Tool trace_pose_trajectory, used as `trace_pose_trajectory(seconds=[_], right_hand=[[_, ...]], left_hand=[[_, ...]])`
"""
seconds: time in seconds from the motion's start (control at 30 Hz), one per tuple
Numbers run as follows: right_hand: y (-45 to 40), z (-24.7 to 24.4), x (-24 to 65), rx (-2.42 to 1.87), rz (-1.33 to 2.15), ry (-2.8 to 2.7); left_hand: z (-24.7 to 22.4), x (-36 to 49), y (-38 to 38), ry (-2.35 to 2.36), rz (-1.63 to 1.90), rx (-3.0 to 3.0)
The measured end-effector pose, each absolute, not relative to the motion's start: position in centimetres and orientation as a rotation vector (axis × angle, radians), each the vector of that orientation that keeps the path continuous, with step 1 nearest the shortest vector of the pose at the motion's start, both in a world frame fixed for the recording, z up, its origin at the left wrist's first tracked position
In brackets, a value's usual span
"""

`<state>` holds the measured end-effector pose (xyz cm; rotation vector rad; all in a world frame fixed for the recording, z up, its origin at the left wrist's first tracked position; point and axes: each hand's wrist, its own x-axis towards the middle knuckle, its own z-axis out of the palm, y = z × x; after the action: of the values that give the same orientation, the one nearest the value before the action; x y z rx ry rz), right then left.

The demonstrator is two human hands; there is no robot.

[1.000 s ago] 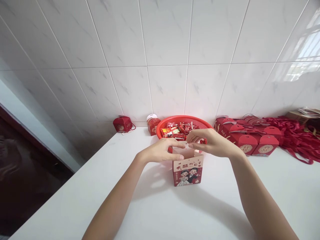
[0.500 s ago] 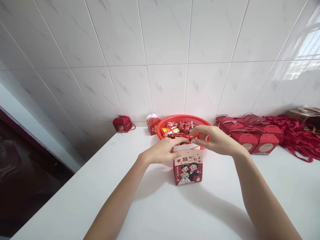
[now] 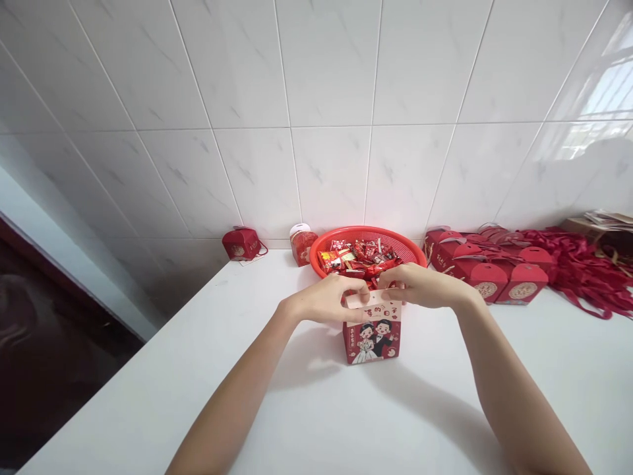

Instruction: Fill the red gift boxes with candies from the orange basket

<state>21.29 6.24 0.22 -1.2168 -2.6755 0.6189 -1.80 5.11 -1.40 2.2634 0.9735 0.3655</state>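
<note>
A red and cream paper candy box point(image 3: 374, 340), printed with a cartoon bride and groom, stands upright on the white table. My left hand point(image 3: 329, 298) grips its top left edge, the thumb on the front and the fingers curled over the top. At the top right, my right hand point(image 3: 420, 285) pinches the box's upper flap with bent fingers. Just behind the box sits a red plastic basket point(image 3: 420, 254) holding many wrapped candies point(image 3: 363, 254). The hands hide part of the box's top and of the basket's near rim.
Several closed red boxes point(image 3: 487, 264) stand together at the right, beside a heap of red ribbons point(image 3: 583, 270). A small red box point(image 3: 241, 244) with a cord and another red box point(image 3: 302, 244) stand by the tiled wall point(image 3: 329, 178). The table's left edge slants toward me.
My right hand has come down and left from above the box onto its top. My left fingers have curled over the upper edge, and the top flaps are drawn closer together.
</note>
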Motion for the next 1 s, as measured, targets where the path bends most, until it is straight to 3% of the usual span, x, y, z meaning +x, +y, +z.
trace_pose_trajectory(seconds=[0.23,0.4,0.53,0.67,1.0], right_hand=[[6.5,-0.4,20.6,-1.381,0.556,-2.698],[6.6,-0.5,20.9,-1.284,0.731,-2.712],[6.0,0.3,21.1,-1.195,0.79,-2.732],[4.7,2.0,22.1,-1.051,0.573,-2.668],[1.8,3.2,31.4,-0.991,0.316,-1.576]], left_hand=[[-2.2,-1.5,5.7,0.904,0.368,2.322],[-2.4,-2.3,6.3,0.767,0.382,2.199],[-3.3,-3.0,8.2,0.765,0.667,1.959],[-5.1,-2.6,10.1,0.972,0.907,1.994],[-6.7,0.1,9.6,1.522,0.77,2.395]])
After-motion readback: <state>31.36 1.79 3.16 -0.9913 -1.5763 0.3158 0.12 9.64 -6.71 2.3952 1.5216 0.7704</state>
